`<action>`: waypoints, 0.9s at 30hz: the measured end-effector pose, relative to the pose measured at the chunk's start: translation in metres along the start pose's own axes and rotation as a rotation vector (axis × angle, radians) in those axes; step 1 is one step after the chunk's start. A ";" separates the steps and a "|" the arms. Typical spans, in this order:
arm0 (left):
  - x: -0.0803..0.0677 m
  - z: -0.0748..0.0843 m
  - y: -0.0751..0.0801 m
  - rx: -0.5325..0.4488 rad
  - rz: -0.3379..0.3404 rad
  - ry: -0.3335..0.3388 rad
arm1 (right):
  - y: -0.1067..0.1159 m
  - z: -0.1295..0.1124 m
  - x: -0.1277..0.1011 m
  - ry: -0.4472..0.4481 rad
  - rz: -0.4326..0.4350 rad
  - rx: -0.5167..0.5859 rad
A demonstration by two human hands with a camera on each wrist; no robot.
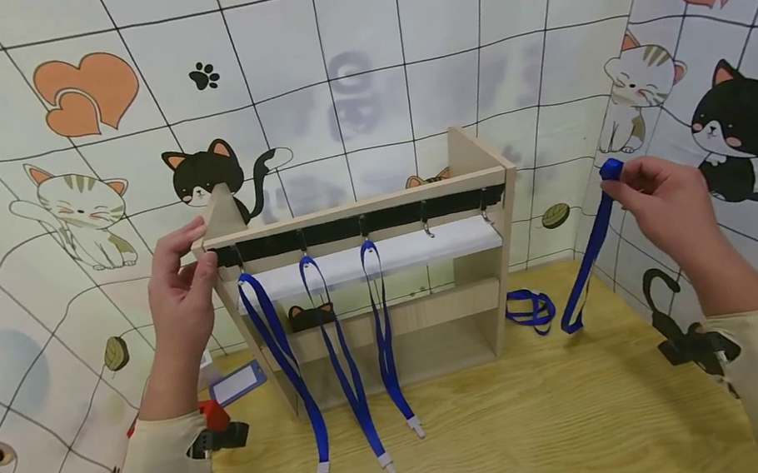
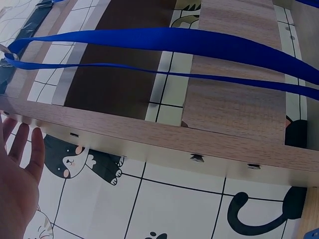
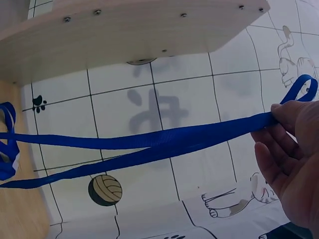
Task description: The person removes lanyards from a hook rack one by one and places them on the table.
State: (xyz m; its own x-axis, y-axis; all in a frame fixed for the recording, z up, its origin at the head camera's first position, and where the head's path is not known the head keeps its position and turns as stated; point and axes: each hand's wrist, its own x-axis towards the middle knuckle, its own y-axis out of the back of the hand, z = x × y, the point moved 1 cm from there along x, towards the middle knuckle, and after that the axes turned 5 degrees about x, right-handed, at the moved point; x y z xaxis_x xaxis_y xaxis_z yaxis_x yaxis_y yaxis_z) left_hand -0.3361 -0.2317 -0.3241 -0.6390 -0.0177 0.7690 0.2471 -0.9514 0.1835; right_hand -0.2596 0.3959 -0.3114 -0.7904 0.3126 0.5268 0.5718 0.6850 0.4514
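1. Your right hand (image 1: 669, 198) pinches the strap (image 1: 590, 246) between thumb and fingers near its top, with a small loop (image 1: 611, 168) standing free past the fingertips.
2. The strap's long axis slopes from that pinch down and left, towards the table (image 1: 490, 437).
3. The 2 bare hooks (image 1: 428, 229) lie left of the loop, well apart from it; your right hand is nearer them than your left.
4. Your left hand (image 1: 181, 301) rests against the rack's (image 1: 430, 308) left end, its fingers fairly straight.
5. The 3 hung straps (image 1: 315, 417) occupy the hooks farther left.
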 end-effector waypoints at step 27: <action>-0.001 0.000 -0.001 -0.015 0.007 0.006 | -0.018 0.073 -0.006 -0.032 -0.155 -0.212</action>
State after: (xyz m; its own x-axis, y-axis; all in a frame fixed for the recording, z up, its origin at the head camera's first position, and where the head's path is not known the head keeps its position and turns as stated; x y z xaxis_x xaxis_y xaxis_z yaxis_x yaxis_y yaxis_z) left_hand -0.3359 -0.2313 -0.3252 -0.6415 -0.0265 0.7666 0.2412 -0.9557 0.1688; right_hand -0.2807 0.4301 -0.3752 -0.8767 0.2379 0.4181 0.4741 0.5739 0.6677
